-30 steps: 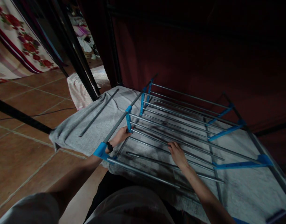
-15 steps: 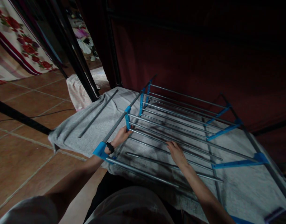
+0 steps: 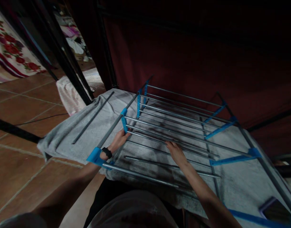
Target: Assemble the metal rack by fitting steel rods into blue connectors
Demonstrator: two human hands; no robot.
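A drying rack of grey metal tubes (image 3: 111, 129) and blue plastic joints lies across a grey blanket. My left hand (image 3: 119, 139) is closed around the lower end of a blue bracket (image 3: 124, 123) on the rack's left side, its fingertips partly hidden. A thin metal rod (image 3: 145, 136) runs from that bracket to my right hand (image 3: 176, 152), whose fingers are curled on it near its middle. Nearer to me, a front tube (image 3: 140, 174) extends from a blue corner joint (image 3: 95, 155) at the left. Loose rods (image 3: 154, 163) lie beneath the rack.
A single grey tube (image 3: 93, 118) rests on the blanket (image 3: 64, 136) to the left. At the lower right is a dark phone-like object (image 3: 277, 210). Black metal posts (image 3: 62, 57) rise at the left, and a dark red cloth (image 3: 183, 63) hangs behind the rack.
The view has shifted a little, so the rack appears further left and more of the dark object shows at lower right. Both hands keep their places on the rack.
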